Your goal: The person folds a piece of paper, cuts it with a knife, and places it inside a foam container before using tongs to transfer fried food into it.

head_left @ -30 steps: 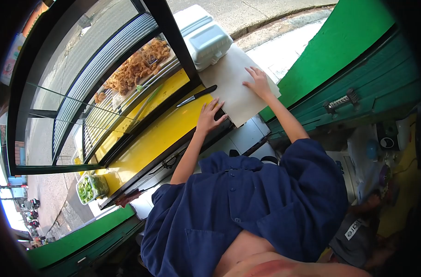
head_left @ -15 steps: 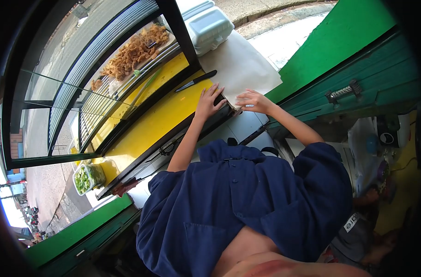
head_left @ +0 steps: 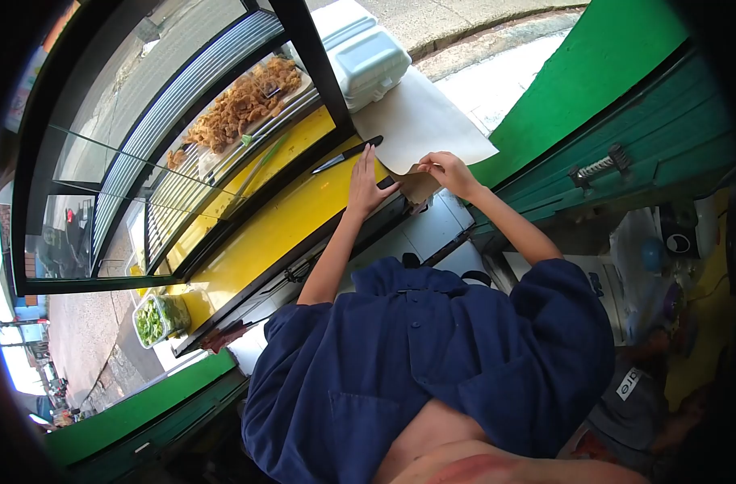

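Observation:
Sheets of pale paper lie on the counter beside the foam boxes. My right hand pinches the near edge of the paper, which is lifted and curled, with a brown underside showing. My left hand rests flat at the yellow counter's edge, fingers extended and thumb apart, close to the paper's left corner. Just beyond its fingertips lies a knife with a black handle, its blade pointing left.
A glass display case with fried food on a rack stands at the left. White foam boxes are stacked behind the paper. A tub of chopped greens sits at the counter's left end. Part of another person shows at lower right.
My right hand has raised and curled the near edge of the paper. My left hand's fingers have straightened. The view has shifted slightly.

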Tool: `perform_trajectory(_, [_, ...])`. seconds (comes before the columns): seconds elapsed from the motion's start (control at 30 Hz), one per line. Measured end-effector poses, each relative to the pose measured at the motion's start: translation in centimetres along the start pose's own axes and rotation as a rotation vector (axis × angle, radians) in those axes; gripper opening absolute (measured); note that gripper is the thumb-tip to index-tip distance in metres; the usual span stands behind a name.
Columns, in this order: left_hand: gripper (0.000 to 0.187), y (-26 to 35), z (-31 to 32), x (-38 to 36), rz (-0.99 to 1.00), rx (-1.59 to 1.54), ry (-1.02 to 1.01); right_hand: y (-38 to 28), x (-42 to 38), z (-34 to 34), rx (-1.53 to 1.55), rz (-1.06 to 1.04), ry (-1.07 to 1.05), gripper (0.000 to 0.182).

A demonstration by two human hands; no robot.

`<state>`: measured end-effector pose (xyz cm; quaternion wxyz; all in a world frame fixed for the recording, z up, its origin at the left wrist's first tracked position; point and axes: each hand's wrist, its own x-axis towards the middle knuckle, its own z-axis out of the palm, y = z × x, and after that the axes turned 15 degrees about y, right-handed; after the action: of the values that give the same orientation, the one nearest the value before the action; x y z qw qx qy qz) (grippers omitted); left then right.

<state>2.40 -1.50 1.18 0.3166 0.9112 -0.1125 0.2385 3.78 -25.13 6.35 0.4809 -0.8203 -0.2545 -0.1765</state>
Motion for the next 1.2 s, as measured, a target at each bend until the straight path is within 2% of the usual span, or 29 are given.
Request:
perform_trajectory(0.03, [0.11,0.2,-0.3,0.5,0.007,0.006,-0.002,-0.5,0.5,-0.3,-0.098,-0.126,0.042,0.008])
perform_trajectory(0.13, [0.12,-0.3,-0.1,2.8,0.059,-0.025,0.024,-2.0,1.8,-0.8,-0.15,-0.25,0.056,0.012])
perform_trajectory(0.23, [0.13,-0.9,0.2,5.6,0.168,-0.002,0.054,-2.7,2.9,-1.0,-0.158,-0.28,0.1,0.013])
perform_trajectory(0.33, [0.138,-1.8,0.8,7.7,0.15,0.06,0.105,-3.7,3.6,-1.7,-0.164,-0.332,0.044,0.015])
perform_trajectory(0.43, [0.142,-1.7,1.0,8.2,0.133,0.148,-0.007,-4.6,4.0,-2.1,-0.172,-0.393,0.071,0.017])
perform_trajectory(0.53, [0.144,-1.8,1.6,8.3,0.066,0.096,-0.01,-4.6,3.9,-2.6,-0.214,-0.442,0.102,0.02])
perform_trajectory(0.73, [0.145,-2.2,1.9,8.1,0.063,0.11,-0.018,-5.2,3.5,-4.6,-0.242,-0.462,0.163,0.021])
perform_trajectory(0.93, [0.145,-2.0,1.5,8.1,0.084,0.107,-0.013,-5.8,3.0,-7.7,-0.279,-0.55,0.516,0.021])
perform_trajectory(1.03, [0.109,-0.7,0.7,7.8,0.065,-0.079,0.14,-7.0,3.4,-9.7,-0.27,-0.606,0.616,0.021])
perform_trajectory(1.13, [0.055,-1.6,0.3,7.3,0.295,0.04,0.16,-8.3,4.2,-11.1,-0.248,-0.665,0.669,0.02])
perform_trajectory(1.2, [0.032,0.4,-1.0,6.2,0.004,-0.239,0.301,-8.6,4.3,-11.9,-0.138,-0.634,0.706,0.017])
